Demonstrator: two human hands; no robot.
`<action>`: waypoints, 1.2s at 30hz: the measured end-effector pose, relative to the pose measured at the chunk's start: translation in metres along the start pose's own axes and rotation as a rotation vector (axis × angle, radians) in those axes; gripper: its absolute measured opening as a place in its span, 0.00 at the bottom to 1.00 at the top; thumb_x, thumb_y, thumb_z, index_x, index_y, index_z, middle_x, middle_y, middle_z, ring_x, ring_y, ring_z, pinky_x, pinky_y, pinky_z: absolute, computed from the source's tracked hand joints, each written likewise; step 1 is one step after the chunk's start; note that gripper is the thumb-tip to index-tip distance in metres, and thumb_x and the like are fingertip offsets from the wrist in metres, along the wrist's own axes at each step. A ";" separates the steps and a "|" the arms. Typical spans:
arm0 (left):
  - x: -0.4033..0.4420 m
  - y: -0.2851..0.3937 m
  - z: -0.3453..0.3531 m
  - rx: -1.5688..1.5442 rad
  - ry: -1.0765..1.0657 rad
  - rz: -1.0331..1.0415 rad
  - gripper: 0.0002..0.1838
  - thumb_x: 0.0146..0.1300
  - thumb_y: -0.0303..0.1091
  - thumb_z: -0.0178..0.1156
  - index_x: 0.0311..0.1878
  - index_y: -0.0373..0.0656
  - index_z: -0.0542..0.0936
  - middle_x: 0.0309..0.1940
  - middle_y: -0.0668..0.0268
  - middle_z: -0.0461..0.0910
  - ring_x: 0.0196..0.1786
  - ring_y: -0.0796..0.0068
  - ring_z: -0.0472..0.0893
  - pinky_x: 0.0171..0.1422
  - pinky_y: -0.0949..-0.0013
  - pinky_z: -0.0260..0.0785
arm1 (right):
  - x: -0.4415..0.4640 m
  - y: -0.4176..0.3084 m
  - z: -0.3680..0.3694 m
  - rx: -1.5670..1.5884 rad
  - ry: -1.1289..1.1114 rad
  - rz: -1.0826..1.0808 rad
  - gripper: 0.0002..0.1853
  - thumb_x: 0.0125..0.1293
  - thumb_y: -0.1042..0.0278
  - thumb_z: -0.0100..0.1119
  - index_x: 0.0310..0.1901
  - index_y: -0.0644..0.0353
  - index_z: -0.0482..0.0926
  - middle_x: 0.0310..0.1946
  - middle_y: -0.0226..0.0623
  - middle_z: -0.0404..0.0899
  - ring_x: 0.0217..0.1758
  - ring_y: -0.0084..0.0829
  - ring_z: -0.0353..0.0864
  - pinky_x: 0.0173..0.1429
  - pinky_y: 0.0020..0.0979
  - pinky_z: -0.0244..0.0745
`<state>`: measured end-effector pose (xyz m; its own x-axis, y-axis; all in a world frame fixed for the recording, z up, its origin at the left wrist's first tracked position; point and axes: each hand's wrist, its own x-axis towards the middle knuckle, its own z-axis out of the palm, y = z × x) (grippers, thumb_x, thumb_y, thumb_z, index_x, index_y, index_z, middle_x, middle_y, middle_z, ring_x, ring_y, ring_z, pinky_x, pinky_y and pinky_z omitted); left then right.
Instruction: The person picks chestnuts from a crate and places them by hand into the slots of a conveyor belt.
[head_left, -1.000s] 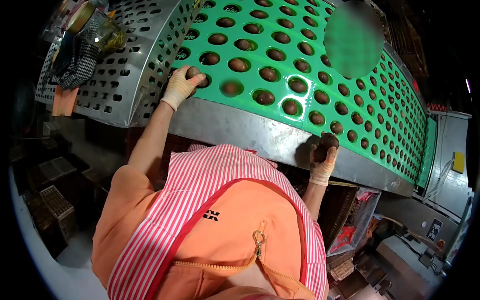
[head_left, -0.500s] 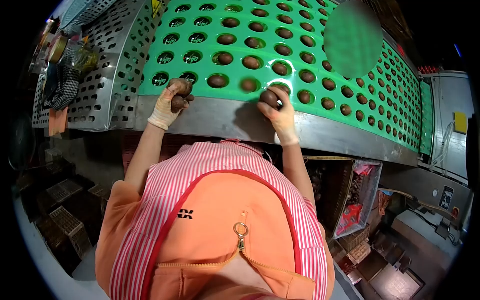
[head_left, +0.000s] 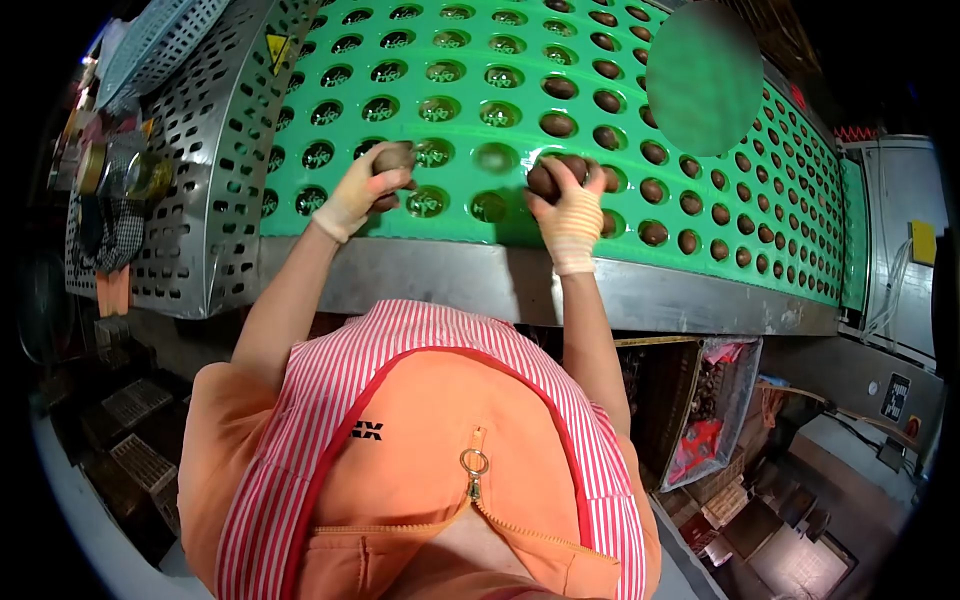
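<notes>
A green sheet (head_left: 400, 133) with rows of round holes spreads in front of me. On its right side many holes hold brown round items (head_left: 653, 191); those around and left of my hands show dark or green bottoms with pale marks. Over the near left rows, my left hand (head_left: 360, 193), in a pale glove with bare fingertips, is closed around brown round items. My right hand (head_left: 572, 215), gloved alike, has its fingers curled on brown round items above the near rows at centre. Its palm side is hidden.
A perforated metal panel (head_left: 190, 215) borders the sheet at left, with jars (head_left: 148, 176), a checked cloth and a blue basket (head_left: 165, 45) on it. A metal edge (head_left: 680, 300) runs along the front. A crate (head_left: 735, 400) stands below right; wicker baskets (head_left: 145, 462) lie low at left.
Both hands have moved from the metal edge onto the sheet, still holding brown items. More holes without brown items show around them. Earlier, my right hand came left from farther right.
</notes>
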<state>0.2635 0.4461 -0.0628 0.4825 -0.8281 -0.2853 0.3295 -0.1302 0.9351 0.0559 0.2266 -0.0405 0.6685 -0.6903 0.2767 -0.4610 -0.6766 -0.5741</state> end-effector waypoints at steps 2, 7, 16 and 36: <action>0.035 -0.001 0.006 -0.072 -0.094 -0.027 0.37 0.60 0.43 0.65 0.69 0.36 0.64 0.52 0.64 0.75 0.45 0.75 0.78 0.35 0.79 0.69 | 0.016 -0.005 0.026 -0.143 -0.065 -0.106 0.26 0.47 0.71 0.71 0.51 0.40 0.80 0.66 0.53 0.60 0.57 0.55 0.74 0.57 0.45 0.76; 0.078 -0.012 0.028 0.132 -0.208 -0.136 0.33 0.57 0.32 0.68 0.66 0.41 0.68 0.37 0.68 0.77 0.30 0.81 0.72 0.26 0.77 0.65 | 0.046 0.018 0.037 -0.414 -0.473 -0.089 0.31 0.46 0.76 0.68 0.54 0.34 0.81 0.70 0.39 0.60 0.62 0.49 0.72 0.61 0.46 0.76; 0.172 0.005 0.027 1.197 -0.037 0.182 0.22 0.59 0.49 0.63 0.49 0.43 0.80 0.39 0.52 0.81 0.51 0.54 0.80 0.54 0.55 0.73 | 0.121 0.042 0.039 -0.226 -0.678 -0.044 0.16 0.47 0.64 0.69 0.41 0.53 0.86 0.67 0.39 0.68 0.61 0.44 0.76 0.63 0.38 0.73; 0.132 -0.051 0.032 1.445 -0.505 0.752 0.17 0.55 0.35 0.64 0.50 0.52 0.77 0.48 0.61 0.74 0.51 0.53 0.74 0.54 0.54 0.72 | 0.024 0.083 0.071 0.161 -0.411 -0.032 0.17 0.62 0.73 0.63 0.53 0.50 0.82 0.50 0.44 0.78 0.52 0.45 0.80 0.55 0.39 0.77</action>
<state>0.2844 0.3258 -0.1410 -0.2039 -0.9740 0.0992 -0.9209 0.2252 0.3182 0.0751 0.1720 -0.1367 0.8725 -0.4884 -0.0139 -0.3608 -0.6249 -0.6923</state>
